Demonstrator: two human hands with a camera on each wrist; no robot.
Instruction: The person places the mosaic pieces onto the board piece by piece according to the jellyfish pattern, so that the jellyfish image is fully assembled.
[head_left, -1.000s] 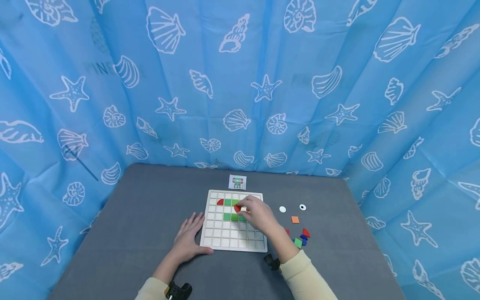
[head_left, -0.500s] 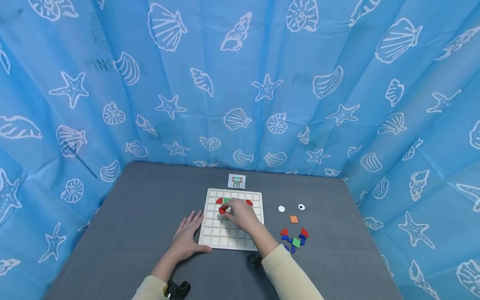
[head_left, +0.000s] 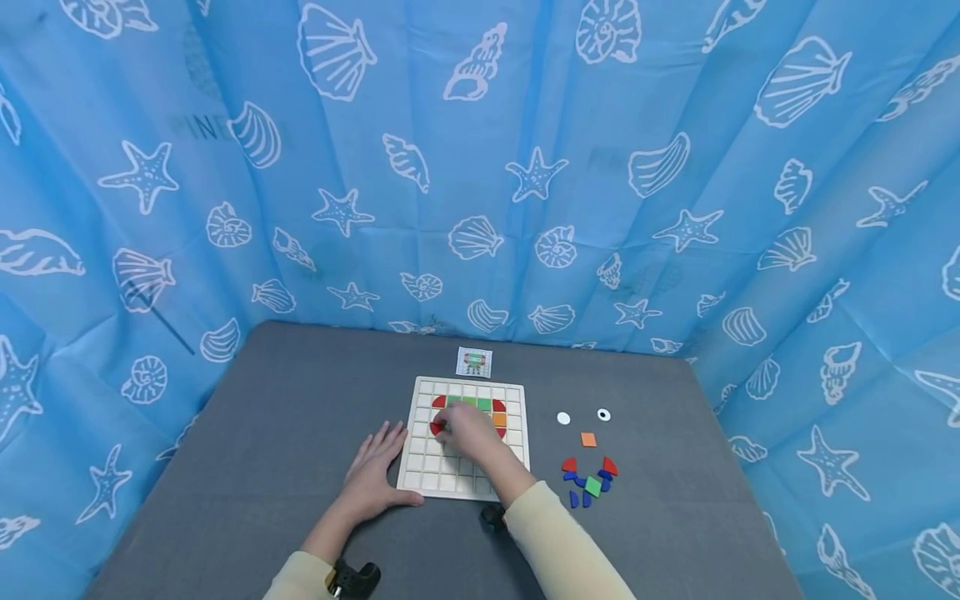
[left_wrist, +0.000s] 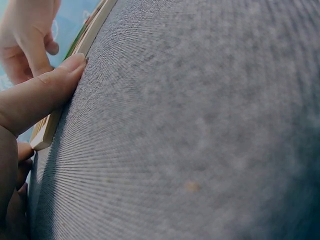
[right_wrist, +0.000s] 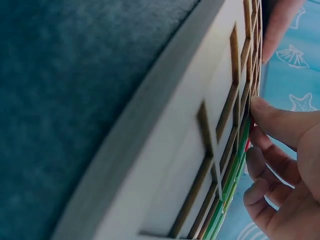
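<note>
A white gridded board (head_left: 427, 481) lies on the grey table, bearing red quarter-circle pieces (head_left: 499, 406), green squares (head_left: 484, 405) and an orange square (head_left: 498, 419). My right hand (head_left: 467, 431) is over its left part, pinching a red quarter-circle piece (head_left: 436, 428) down at the grid between thumb and fingers. Part of the pattern is hidden beneath that hand. My left hand (head_left: 377, 472) rests at the board's near left corner, its fingers straight along the left side. In the left wrist view, the thumb (left_wrist: 55, 85) touches the board's edge.
Behind the board lies a small pattern card (head_left: 474, 362). To the right are white discs (head_left: 563, 418), one with a black centre, an orange square (head_left: 588, 439), red quarter-circles (head_left: 610, 465), a green square (head_left: 593, 486) and several blue pieces (head_left: 573, 499). A blue shell-print curtain (head_left: 480, 242) surrounds the table.
My right hand has moved left across the board with a red piece and lowered it at the left side. A red piece now shows on the right side. The left hand stays put.
</note>
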